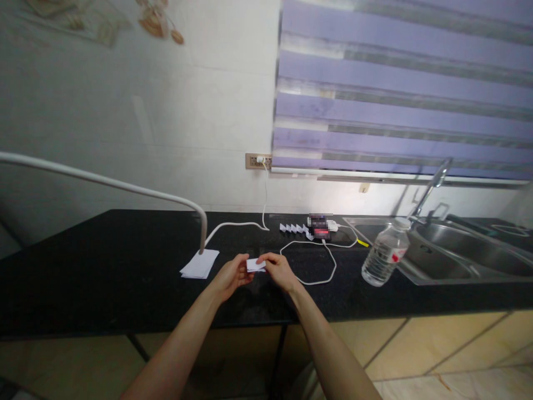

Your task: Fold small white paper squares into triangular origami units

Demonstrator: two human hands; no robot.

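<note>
A small folded piece of white paper (255, 265) is held between both my hands, just above the front part of the black countertop. My left hand (234, 276) grips its left end, fingers curled behind it. At the other end, my right hand (280, 270) pinches the paper with thumb and fingers. To the left of my hands lies a stack of white paper sheets (202, 265). Beyond my right hand, several small folded white papers (293, 228) stand in a row on the counter.
A dark device (320, 226), partly pixelated, sits at the back with a white cable (314, 284) looping forward. On the right stands a water bottle (385, 253) beside a steel sink (453, 250) with a faucet (433, 186). A thick white cord (104, 180) crosses at left above the counter (104, 289).
</note>
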